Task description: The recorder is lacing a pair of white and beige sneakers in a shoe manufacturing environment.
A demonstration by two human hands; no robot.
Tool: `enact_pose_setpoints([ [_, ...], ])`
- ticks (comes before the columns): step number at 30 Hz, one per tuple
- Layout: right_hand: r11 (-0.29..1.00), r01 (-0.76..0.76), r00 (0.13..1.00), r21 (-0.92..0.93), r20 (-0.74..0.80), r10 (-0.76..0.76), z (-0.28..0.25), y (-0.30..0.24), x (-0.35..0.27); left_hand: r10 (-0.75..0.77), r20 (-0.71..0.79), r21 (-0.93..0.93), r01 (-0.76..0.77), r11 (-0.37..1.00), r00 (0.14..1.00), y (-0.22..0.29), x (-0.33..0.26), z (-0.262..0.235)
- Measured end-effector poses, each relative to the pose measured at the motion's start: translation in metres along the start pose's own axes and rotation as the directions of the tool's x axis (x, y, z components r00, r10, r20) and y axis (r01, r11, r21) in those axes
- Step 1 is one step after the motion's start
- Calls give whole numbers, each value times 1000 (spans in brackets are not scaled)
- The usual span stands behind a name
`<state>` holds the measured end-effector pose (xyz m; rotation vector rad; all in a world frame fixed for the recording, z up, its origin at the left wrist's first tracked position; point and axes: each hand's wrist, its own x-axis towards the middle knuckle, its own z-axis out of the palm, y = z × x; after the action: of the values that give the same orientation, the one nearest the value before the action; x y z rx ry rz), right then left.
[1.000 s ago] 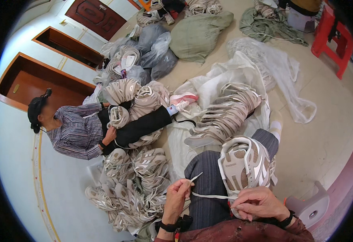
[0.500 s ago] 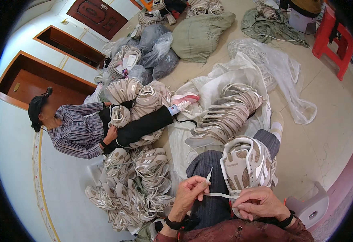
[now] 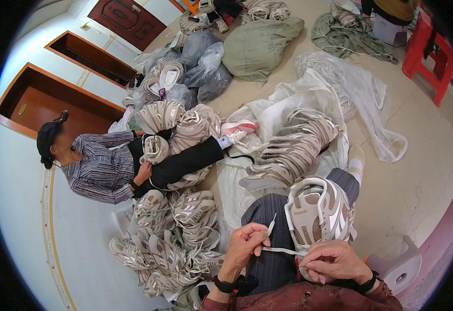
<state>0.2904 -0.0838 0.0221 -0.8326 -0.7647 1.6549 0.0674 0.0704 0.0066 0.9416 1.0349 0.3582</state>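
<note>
On my lap lies a beige and white sneaker (image 3: 317,210) with brown mesh panels, its heel away from me. My left hand (image 3: 245,247) pinches a flat pale shoelace (image 3: 279,250) left of the shoe, and the tip sticks up above my fingers. The lace runs across to my right hand (image 3: 335,260), which is closed at the near end of the sneaker. My right fingers press together there, mostly over the lace and the shoe; exactly what they grip is partly hidden.
A row of stacked sneakers (image 3: 293,147) lies on white plastic sheeting (image 3: 226,192) ahead. At left, a seated person (image 3: 102,160) holds another sneaker beside a sneaker pile (image 3: 185,228). A grey stool (image 3: 400,267) stands at right, a red stool (image 3: 431,65) farther off, a green sack (image 3: 260,49) behind.
Almost nothing differs. The view has shifted very slightly, and both hands keep their hold with the lace stretched between them.
</note>
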Motion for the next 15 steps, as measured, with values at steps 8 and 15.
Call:
enact_pose_setpoints([
  [8, 1000, 12, 1000, 2, 9, -12, -1, 2, -1, -8, 24, -55, 9, 998, 1000, -4, 4, -7],
  [15, 1000, 17, 1000, 4, 10, -17, -1, 2, -1, -30, 26, -90, 32, 995, 999, -4, 6, -9],
])
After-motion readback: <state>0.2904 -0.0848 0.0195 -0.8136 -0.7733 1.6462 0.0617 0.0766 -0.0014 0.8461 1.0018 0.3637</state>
